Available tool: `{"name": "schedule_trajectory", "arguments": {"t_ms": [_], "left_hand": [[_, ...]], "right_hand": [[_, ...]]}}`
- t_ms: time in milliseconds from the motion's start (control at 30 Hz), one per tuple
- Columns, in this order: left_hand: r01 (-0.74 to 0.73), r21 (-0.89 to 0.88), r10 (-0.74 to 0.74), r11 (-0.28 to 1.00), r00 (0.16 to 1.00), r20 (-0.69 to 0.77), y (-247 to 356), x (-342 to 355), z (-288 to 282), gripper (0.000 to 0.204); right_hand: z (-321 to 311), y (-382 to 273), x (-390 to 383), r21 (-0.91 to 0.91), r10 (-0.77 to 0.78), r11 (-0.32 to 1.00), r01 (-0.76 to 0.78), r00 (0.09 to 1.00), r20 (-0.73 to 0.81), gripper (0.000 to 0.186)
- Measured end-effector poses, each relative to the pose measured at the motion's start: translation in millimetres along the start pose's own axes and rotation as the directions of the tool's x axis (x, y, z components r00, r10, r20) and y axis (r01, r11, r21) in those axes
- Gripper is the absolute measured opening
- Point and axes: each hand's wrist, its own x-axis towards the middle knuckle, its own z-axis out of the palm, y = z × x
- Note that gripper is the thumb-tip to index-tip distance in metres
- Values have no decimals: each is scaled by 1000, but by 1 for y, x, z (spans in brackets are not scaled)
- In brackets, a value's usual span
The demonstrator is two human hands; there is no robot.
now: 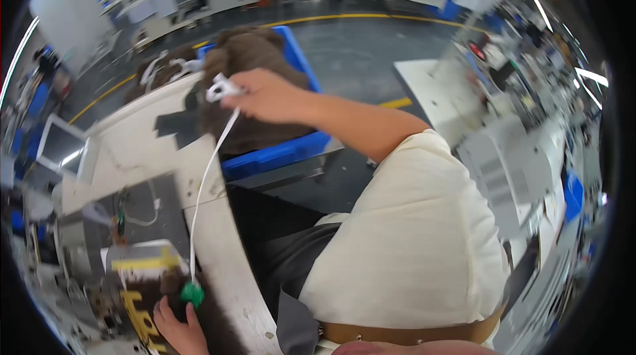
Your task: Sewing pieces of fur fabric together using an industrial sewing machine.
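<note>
Reaching out over the blue crate, my right hand (265, 95) is closed on the white end piece (224, 88) of a white cord, a small lump with dark spots whose exact kind I cannot make out. From there the white cord (211, 169) runs fairly straight down to a round green piece (193, 294). This lies on brown furry fabric (215, 315) at the table's near part. My left hand (180, 334) rests by the green piece, thumb near or touching it, fingers spread over the fur.
A sewing machine with yellow markings (142, 263) stands beside my left hand on the pale worktable (136, 113). The blue crate (296, 155) beyond holds brown furry fabric. A white table (430, 100) stands to the right, with machines and benches around.
</note>
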Motion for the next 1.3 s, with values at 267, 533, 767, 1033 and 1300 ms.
{"name": "schedule_trajectory", "arguments": {"t_ms": [267, 533, 767, 1033, 1300], "left_hand": [[-3, 19, 3, 1000, 1000, 14, 1, 3, 15, 66], [-103, 111, 112, 989, 990, -80, -5, 1, 27, 67], [-112, 248, 134, 962, 988, -74, -18, -7, 25, 68], [-81, 200, 92, 976, 995, -43, -4, 2, 30, 66], [-74, 160, 69, 984, 997, 34, 7, 5, 24, 65]], "right_hand": [[-213, 121, -229, -124, 525, 621, -774, 528, -667, 37], [-204, 294, -517, -957, 905, -154, -245, -423, -38, 58], [-164, 272, -598, -739, 676, -164, -654, -620, 398, 33], [-196, 248, -557, 431, 947, 319, -844, 298, -117, 29], [-165, 271, -616, -323, 972, -167, -931, -210, 102, 34]]}}
